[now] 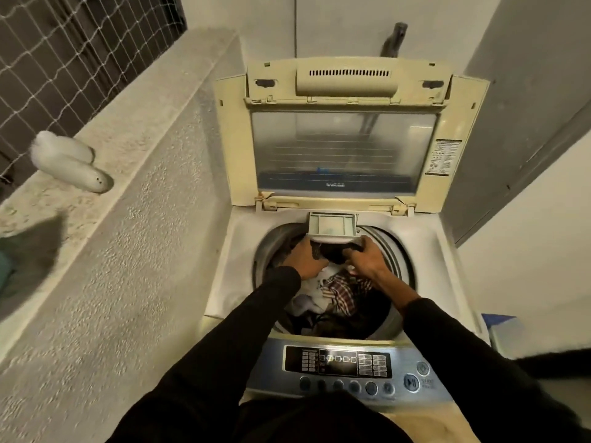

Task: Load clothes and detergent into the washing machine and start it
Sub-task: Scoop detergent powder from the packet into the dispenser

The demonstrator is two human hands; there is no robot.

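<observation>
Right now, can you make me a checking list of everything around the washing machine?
Surface: washing machine top, lid raised upright at the back.
Job's things: clothes fill the drum, a checked cloth among them; detergent drawer pulled out over the drum's back edge; control panel nearest the person.
Clutter: white bottle lying on the ledge at left; blue-and-white thing at right, too cut off to name.
Hands: left hand and right hand both at the drawer's front edge; whether the fingers curl round it cannot be told.
Cables: nothing seen.
Surroundings: netted railing at left, grey pipe behind the machine, pale walls.
</observation>
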